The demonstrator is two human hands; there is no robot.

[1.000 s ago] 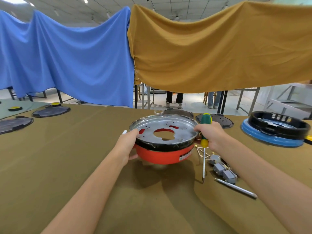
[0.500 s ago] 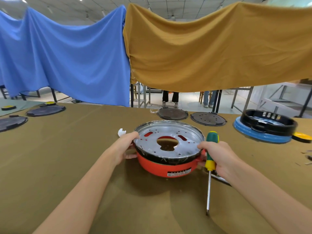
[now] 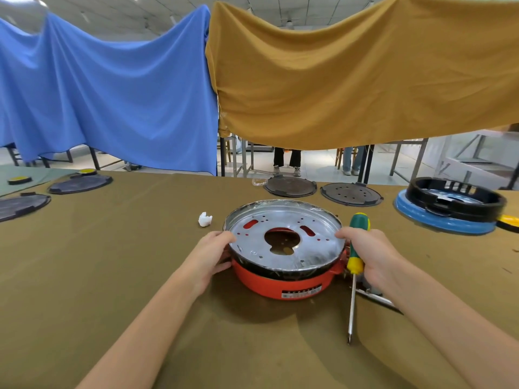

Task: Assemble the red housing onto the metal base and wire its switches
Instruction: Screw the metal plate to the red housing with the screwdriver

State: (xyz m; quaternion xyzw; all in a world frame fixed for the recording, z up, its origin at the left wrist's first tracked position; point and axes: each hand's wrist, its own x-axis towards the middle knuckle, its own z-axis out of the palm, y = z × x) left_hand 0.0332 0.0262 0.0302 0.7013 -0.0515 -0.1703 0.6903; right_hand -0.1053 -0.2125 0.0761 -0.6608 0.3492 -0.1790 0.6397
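The red housing (image 3: 283,284) sits on the olive cloth at the middle of the table, with the round metal base (image 3: 283,240) lying in its top, holes and a keyhole cut-out showing. My left hand (image 3: 213,254) grips the assembly's left rim. My right hand (image 3: 368,254) holds a green and yellow screwdriver (image 3: 356,254) upright, tip down near the cloth, while its fingertips touch the right rim. The switches and wires are mostly hidden behind my right hand.
A crumpled white scrap (image 3: 205,219) lies left of the housing. Two dark round plates (image 3: 290,186) (image 3: 351,194) lie behind it. A black ring on a blue disc (image 3: 449,209) stands at the right. More dark plates (image 3: 80,184) lie far left. A metal rod (image 3: 376,297) pokes out under my right wrist.
The housing with the metal base has come down from the air onto the cloth, nearer to me. Both hands stayed on its rim, and the screwdriver travelled with my right hand.
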